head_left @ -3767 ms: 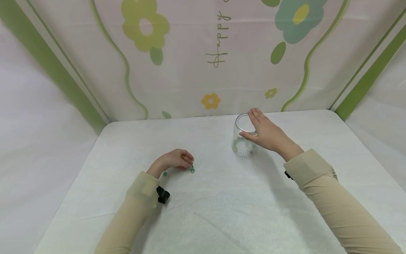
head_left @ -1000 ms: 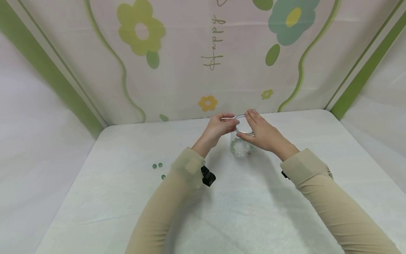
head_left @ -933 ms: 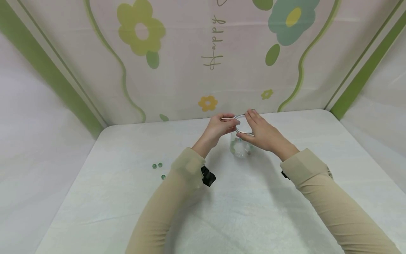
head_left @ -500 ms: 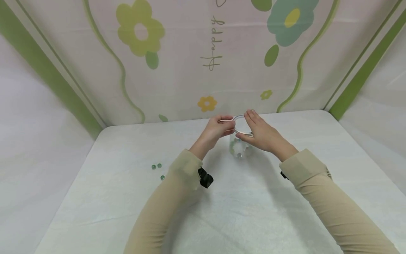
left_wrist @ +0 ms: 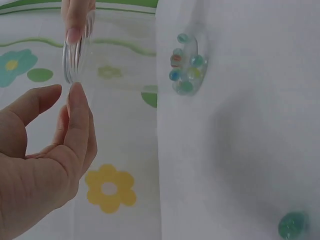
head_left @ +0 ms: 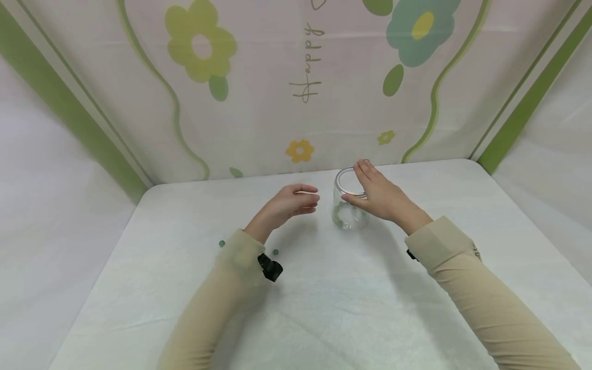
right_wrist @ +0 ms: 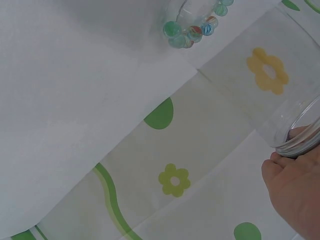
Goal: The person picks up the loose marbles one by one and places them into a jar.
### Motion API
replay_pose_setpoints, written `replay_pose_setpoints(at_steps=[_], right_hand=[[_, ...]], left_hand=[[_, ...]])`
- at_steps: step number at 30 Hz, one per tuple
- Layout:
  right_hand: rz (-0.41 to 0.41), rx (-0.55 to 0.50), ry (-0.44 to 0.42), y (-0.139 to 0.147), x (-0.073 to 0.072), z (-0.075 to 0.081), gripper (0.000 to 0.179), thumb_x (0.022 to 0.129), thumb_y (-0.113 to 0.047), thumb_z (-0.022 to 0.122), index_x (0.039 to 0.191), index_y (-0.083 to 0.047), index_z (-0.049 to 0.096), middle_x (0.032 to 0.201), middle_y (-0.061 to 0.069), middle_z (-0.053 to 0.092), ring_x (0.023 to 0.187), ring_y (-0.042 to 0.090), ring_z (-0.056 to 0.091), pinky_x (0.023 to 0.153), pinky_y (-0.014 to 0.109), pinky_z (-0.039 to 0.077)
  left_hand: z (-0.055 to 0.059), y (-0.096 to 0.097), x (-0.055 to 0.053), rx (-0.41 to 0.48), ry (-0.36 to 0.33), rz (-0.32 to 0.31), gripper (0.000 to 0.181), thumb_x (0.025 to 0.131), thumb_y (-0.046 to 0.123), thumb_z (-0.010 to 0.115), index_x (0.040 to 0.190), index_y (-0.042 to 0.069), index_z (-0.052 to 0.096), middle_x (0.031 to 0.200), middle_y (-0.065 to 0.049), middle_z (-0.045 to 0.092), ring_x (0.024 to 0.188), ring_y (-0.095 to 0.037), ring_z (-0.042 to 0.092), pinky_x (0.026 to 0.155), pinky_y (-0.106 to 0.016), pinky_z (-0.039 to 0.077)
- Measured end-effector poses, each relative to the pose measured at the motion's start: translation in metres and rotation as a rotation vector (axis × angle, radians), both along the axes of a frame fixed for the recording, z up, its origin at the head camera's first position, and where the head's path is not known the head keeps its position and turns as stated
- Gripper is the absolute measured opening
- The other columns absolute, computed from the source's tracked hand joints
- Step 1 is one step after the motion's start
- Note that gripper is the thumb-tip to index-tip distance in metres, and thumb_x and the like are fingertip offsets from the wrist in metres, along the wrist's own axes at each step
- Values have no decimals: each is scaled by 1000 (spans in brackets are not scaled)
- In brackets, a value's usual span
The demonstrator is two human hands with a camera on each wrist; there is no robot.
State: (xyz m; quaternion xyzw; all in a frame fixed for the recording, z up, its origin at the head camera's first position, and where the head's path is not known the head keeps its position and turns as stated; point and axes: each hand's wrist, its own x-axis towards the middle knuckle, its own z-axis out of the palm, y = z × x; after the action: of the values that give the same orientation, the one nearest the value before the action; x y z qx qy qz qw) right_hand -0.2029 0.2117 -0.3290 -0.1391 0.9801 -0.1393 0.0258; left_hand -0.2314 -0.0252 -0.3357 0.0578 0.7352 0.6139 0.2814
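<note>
Right hand point(head_left: 384, 197) partly hides the clear jar point(head_left: 348, 207) it holds.

Glossy clear jar point(head_left: 349, 209), glassy marbles point(left_wrist: 291, 225), matt tablecloth point(head_left: 351, 308)

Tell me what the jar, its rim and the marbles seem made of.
Jar: clear, glossy plastic or glass; the backdrop shows through, which fits either. Rim: perhaps metal, judging by its silvery shine, though clear material catching light could look similar. Marbles: most likely glass, smooth and translucent, some with coloured swirls.
</note>
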Motion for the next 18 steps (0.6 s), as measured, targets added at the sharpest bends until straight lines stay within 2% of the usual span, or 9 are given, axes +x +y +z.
replay_pose_setpoints(at_steps=[3,8,13,18], right_hand=[[7,7,-3,-1,1,0,90,94,-55,47,151,3,9,161,20,4,150,34,1,123,52,13],[16,19,-9,-1,2,2,89,96,-53,46,151,4,8,160,21,3,149,34,1,123,52,11],[15,20,-10,-1,2,2,89,96,-53,46,151,5,8,160,21,3,149,35,1,123,53,12],[14,22,-11,0,1,1,90,96,-55,46,151,4,8,160,21,3,149,35,0,123,53,11]], left_hand=[[-3,-17,3,-23,-14,-20,44,95,12,58,135,0,46,131,-18,53,128,-35,50,106,-34,49],[-12,-44,6,-66,-27,-39,46,96,11,56,138,-1,42,139,-23,46,129,-35,48,108,-36,47],[-23,-66,12,-123,-27,-67,46,96,12,55,138,-3,42,136,-23,49,127,-34,49,106,-36,48],[-35,-82,16,-187,1,-112,44,96,14,57,134,-3,45,130,-20,53,120,-33,56,100,-34,52]])
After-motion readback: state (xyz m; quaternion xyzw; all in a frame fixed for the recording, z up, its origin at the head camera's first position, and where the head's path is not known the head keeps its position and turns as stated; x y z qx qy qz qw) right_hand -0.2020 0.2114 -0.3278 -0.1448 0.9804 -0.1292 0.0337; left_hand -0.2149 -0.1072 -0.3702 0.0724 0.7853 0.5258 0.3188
